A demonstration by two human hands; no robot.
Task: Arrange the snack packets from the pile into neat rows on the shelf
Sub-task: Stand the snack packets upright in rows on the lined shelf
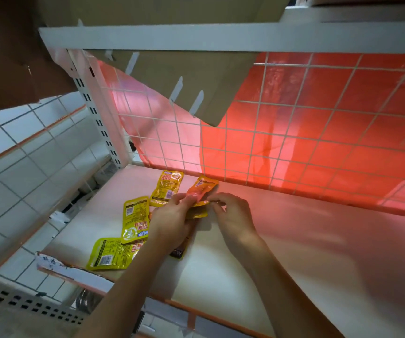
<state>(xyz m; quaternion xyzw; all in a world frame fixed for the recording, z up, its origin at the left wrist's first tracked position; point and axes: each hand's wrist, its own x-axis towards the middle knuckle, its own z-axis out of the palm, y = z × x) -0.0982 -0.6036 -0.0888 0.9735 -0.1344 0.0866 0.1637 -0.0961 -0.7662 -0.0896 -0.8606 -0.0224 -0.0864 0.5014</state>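
An orange packet (204, 187) is pinched at its near end by the curled fingers of both the left hand (172, 220) and the right hand (233, 213), over the back of the shelf (294, 240) close to the wire grid (294, 132). To the left lie a back yellow packet (167, 187), a middle yellow packet (135, 219) and a front yellow packet (112, 253), the last two overlapping. Further packets are partly hidden under the left hand. A cardboard sheet (196, 76) hangs overhead.
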